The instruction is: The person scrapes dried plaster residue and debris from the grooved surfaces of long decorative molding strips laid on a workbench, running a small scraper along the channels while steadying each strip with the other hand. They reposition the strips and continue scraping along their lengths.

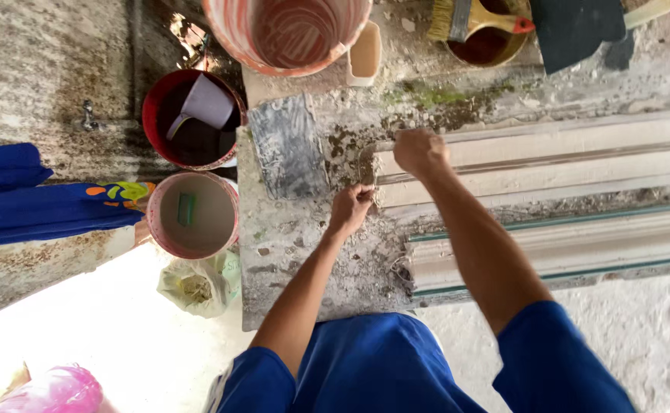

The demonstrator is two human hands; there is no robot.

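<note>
Both hands closed: left hand (350,208) and right hand (419,151) grip the moulding (549,164) end; I judge its brittle edge may chip.

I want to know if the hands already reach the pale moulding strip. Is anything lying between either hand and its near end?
Nothing visible does. The left hand and the right hand are both already at the end of the moulding strip.

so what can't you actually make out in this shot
Head view only:
- Whatever the left hand pinches: hidden by its curled fingers.
- The right hand grip on the moulding: hidden by the fist, slightly blurred.
- Striped bucket: cut off by the top edge.
- Pink bag: cut off at the bottom.
</note>
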